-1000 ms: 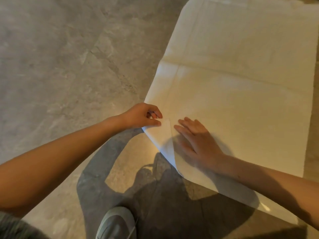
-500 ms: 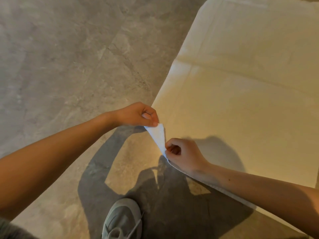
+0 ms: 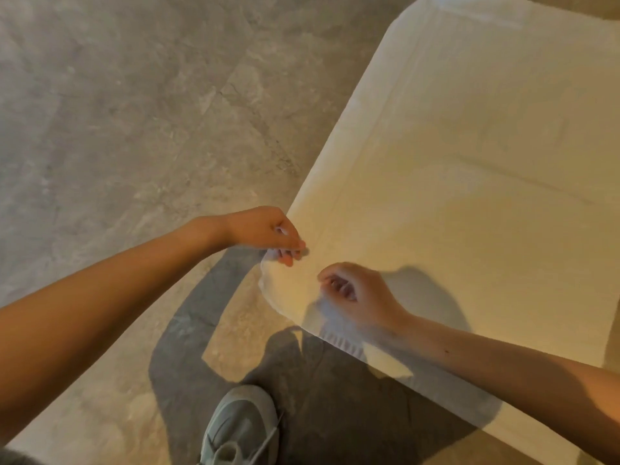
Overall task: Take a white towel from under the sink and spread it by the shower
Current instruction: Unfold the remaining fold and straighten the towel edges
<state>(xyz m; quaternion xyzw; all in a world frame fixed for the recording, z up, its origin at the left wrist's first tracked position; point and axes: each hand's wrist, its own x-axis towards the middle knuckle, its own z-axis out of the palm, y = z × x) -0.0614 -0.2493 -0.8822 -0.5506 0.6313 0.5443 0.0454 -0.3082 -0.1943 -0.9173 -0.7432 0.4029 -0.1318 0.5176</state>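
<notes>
A large white towel (image 3: pixel 469 169) lies unfolded on the stone floor, filling the right half of the view, with faint fold creases across it. Its near left corner is rounded and slightly lifted. My left hand (image 3: pixel 265 231) pinches that corner's edge between thumb and fingers. My right hand (image 3: pixel 352 293) sits just to the right on the same corner, fingers curled loosely over the cloth; whether it grips the towel is blurred.
Grey marbled stone floor (image 3: pixel 117 129) spreads to the left and below. My grey shoe (image 3: pixel 241 427) stands at the bottom centre, close to the towel's near edge. My shadow falls across the floor and the towel's lower edge.
My right hand went from lying flat on the towel to pinching its corner, then curling over it. The corner has been pulled outward and rounded. The view has shifted closer.
</notes>
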